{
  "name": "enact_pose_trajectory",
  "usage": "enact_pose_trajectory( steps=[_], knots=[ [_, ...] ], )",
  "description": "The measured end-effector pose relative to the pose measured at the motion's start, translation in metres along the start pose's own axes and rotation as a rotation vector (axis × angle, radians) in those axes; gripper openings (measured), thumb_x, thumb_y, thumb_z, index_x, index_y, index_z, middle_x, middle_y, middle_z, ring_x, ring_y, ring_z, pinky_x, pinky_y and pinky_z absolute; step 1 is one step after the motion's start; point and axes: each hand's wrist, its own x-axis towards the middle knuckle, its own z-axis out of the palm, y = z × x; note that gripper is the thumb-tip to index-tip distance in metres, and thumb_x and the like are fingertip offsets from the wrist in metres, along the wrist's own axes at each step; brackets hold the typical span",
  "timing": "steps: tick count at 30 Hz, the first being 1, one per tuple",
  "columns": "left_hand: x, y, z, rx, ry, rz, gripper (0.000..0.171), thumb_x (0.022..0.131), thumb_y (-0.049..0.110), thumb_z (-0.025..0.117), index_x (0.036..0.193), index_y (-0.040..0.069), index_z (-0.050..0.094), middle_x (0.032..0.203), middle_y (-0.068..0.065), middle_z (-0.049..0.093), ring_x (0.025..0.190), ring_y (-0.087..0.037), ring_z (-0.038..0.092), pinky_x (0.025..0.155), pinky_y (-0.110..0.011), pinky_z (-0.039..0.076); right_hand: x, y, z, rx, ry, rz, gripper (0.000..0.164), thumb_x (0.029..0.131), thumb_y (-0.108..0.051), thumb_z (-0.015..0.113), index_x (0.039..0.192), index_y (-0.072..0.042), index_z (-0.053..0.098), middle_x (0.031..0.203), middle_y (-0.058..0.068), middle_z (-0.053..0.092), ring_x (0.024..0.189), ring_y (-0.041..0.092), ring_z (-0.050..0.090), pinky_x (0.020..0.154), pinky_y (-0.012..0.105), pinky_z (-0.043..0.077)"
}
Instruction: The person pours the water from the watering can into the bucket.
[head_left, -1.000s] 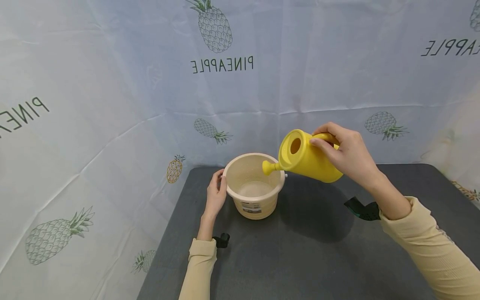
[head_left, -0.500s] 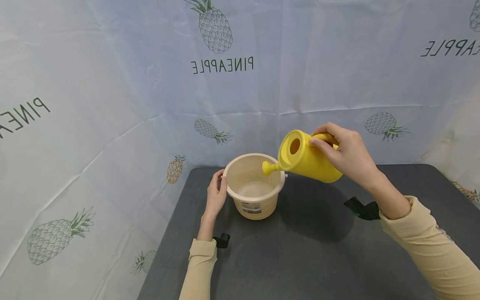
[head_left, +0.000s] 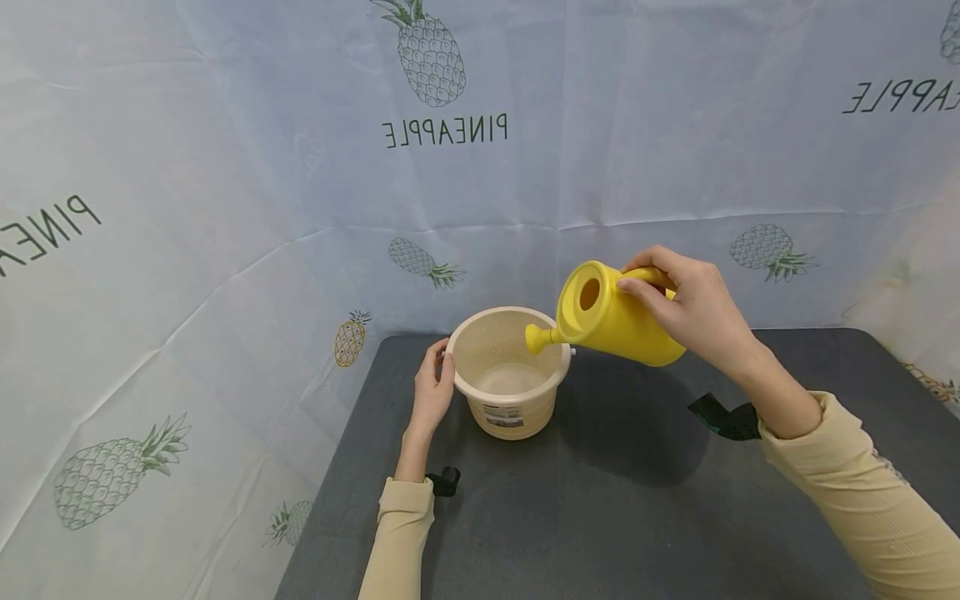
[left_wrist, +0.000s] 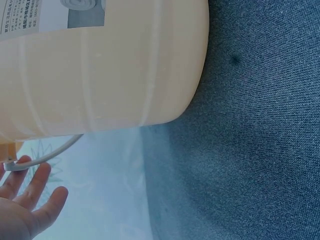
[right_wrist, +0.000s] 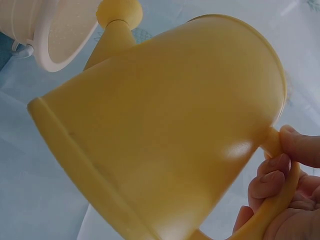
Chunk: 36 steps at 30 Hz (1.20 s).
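In the head view my left hand [head_left: 433,387] touches the left rim of a cream plastic bucket [head_left: 517,412]. The left wrist view shows relaxed, spread fingers [left_wrist: 36,187] by the bucket's grey bail handle [left_wrist: 55,152]; the thumb is hidden there. My right hand [head_left: 693,308] grips the curved handle of a yellow watering can [head_left: 630,325], fingers wrapped round it in the right wrist view. The can is tilted left above the table, its round sprinkler head [head_left: 536,338] over the bucket's opening. I cannot tell whether water is flowing.
The bucket stands on a dark grey table [head_left: 585,533] near its back left corner. Behind and to the left hangs a pale curtain [head_left: 300,125] printed with pineapples. Black straps [head_left: 723,418] sit at both wrists.
The watering can's top has dipped very slightly. Both hands and the bucket stay practically where they were.
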Motion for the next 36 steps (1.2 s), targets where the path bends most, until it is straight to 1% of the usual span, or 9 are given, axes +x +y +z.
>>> enact_pose_trajectory(
  steps=[7,11,13,19,28,36],
  knots=[
    [0.0006,0.0009,-0.0001,0.001,0.002,0.003,0.035,0.099,0.007,0.04,0.131,-0.009,0.043,0.124,-0.028,0.049,0.109,-0.038,0.05,0.079,-0.049,0.043,0.0002,-0.0014,-0.0008,-0.001,-0.002,-0.003,0.012,0.085,-0.003,0.066,0.095,-0.001,0.062,0.084,0.007,0.064,0.07,0.009,0.048,0.065,0.019,0.038],
    [0.0008,0.0014,-0.0003,0.0,0.0,-0.001,0.036,0.1,0.007,0.04,0.131,-0.009,0.043,0.125,-0.029,0.048,0.11,-0.038,0.049,0.08,-0.05,0.043,0.0003,-0.0033,-0.0015,-0.002,-0.001,-0.006,0.012,0.084,-0.003,0.067,0.095,-0.002,0.062,0.084,0.006,0.064,0.07,0.004,0.046,0.064,0.017,0.038],
    [0.0011,0.0013,-0.0003,0.0,-0.001,-0.003,0.036,0.1,0.007,0.04,0.131,-0.009,0.043,0.125,-0.029,0.048,0.11,-0.038,0.049,0.081,-0.051,0.043,0.0005,-0.0038,-0.0018,-0.004,-0.002,-0.006,0.012,0.084,-0.003,0.067,0.095,-0.002,0.062,0.084,0.006,0.064,0.069,0.004,0.046,0.064,0.017,0.038],
    [0.0007,0.0011,-0.0007,-0.005,0.001,-0.008,0.036,0.1,0.008,0.041,0.131,-0.008,0.043,0.126,-0.028,0.048,0.111,-0.039,0.048,0.082,-0.052,0.043,0.0019,-0.004,-0.0024,0.004,-0.012,-0.011,0.012,0.085,-0.003,0.066,0.096,-0.001,0.062,0.084,0.008,0.064,0.07,0.012,0.051,0.065,0.017,0.039],
    [0.0001,-0.0001,-0.001,0.0,-0.003,0.001,0.036,0.1,0.008,0.04,0.132,-0.008,0.042,0.126,-0.028,0.048,0.112,-0.038,0.049,0.08,-0.05,0.044,0.0026,-0.0032,-0.0011,-0.005,-0.018,-0.02,0.012,0.084,-0.003,0.066,0.096,-0.001,0.062,0.084,0.007,0.064,0.068,0.011,0.049,0.063,0.017,0.038],
    [-0.0001,0.001,-0.0013,0.006,-0.007,-0.009,0.036,0.1,0.007,0.04,0.132,-0.009,0.042,0.126,-0.028,0.047,0.113,-0.038,0.048,0.081,-0.05,0.043,0.0024,-0.0036,-0.0012,0.004,-0.033,-0.003,0.014,0.084,-0.003,0.067,0.097,-0.002,0.062,0.084,0.007,0.064,0.068,0.013,0.048,0.062,0.015,0.038]
  ],
)
